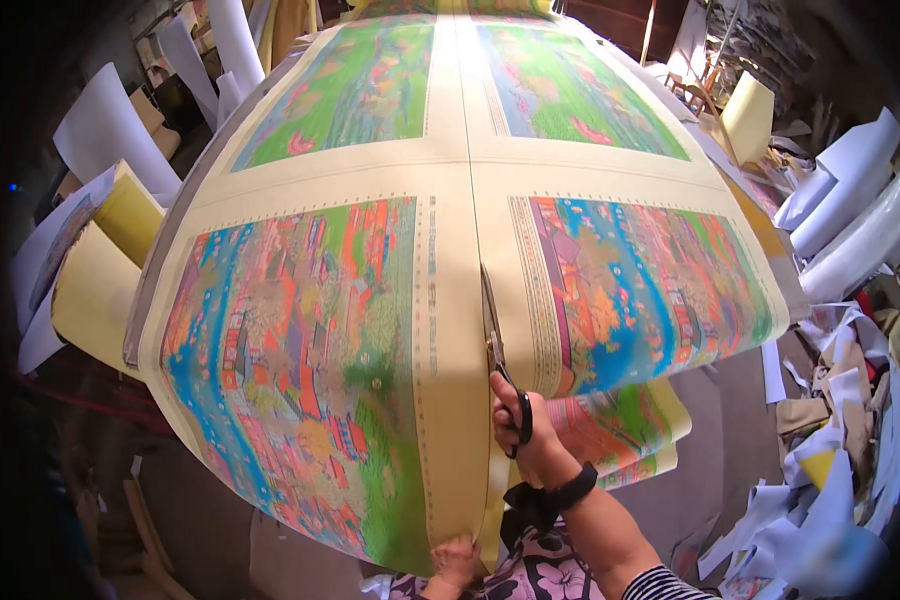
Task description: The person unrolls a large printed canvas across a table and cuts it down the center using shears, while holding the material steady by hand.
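Observation:
My right hand [522, 415] is wrapped round the black handles of a pair of scissors [494, 340]. Their long blades lie along a dark line that runs up the cream middle strip of a large printed fabric sheet [450, 380]. Below the scissors the sheet is parted, and the right piece curls up and over. Near the front edge, my left hand [455, 560] is closed on the sheet's cream border. Colourful pictures with blue, orange and green areas are printed on both sides of the strip. A dark band circles my right wrist.
Beneath the sheet is a grey-covered table [670, 510]. Rolls of pale material [105, 290] stand at the left, and more white rolls [845, 180] lean at the right. Scraps [810, 500] are heaped at the lower right. A folded printed piece [630, 425] lies under the right flap.

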